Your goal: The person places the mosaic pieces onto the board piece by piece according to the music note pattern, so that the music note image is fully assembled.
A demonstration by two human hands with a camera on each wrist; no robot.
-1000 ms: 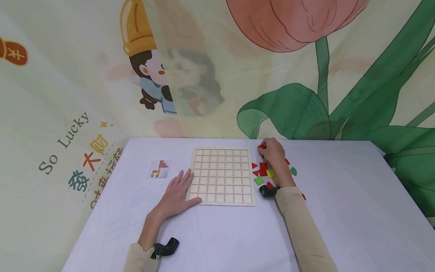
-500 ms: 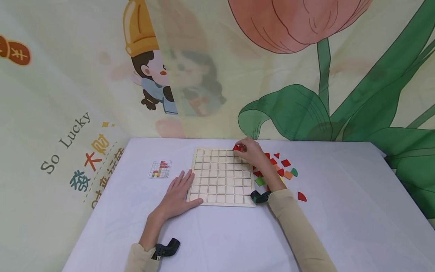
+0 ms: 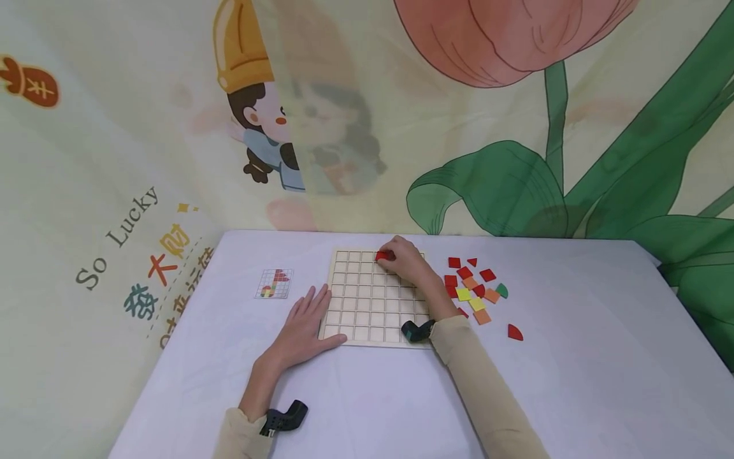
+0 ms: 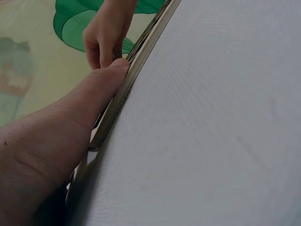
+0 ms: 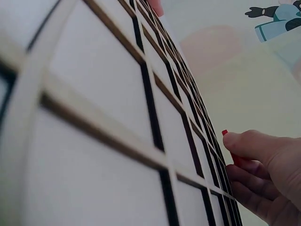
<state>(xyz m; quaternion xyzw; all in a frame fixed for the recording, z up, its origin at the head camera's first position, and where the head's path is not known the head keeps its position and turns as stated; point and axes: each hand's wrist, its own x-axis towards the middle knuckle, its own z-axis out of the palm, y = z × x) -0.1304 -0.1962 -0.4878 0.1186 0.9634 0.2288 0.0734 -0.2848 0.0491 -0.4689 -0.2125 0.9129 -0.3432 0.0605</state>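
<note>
A wooden grid board (image 3: 364, 299) with raised square cells lies on the white table. Over its far edge, right of the middle, my right hand (image 3: 404, 260) pinches a red tile (image 3: 383, 255) between thumb and fingers. The right wrist view shows the red tile (image 5: 235, 159) held just at the grid; its full shape is hidden by the fingers. My left hand (image 3: 302, 325) rests with fingers spread along the board's left edge, and in the left wrist view its thumb (image 4: 106, 84) lies on the near rim.
To the right of the board lies a loose group of red, orange, yellow and green tiles (image 3: 470, 287). One red quarter-round tile (image 3: 515, 332) sits apart, nearer the front. A small pattern card (image 3: 274, 284) lies left of the board. A printed cloth hangs behind the table.
My right hand has carried the red tile leftward from the tile group to the board's far rows. The left hand stays on the board's left edge.
</note>
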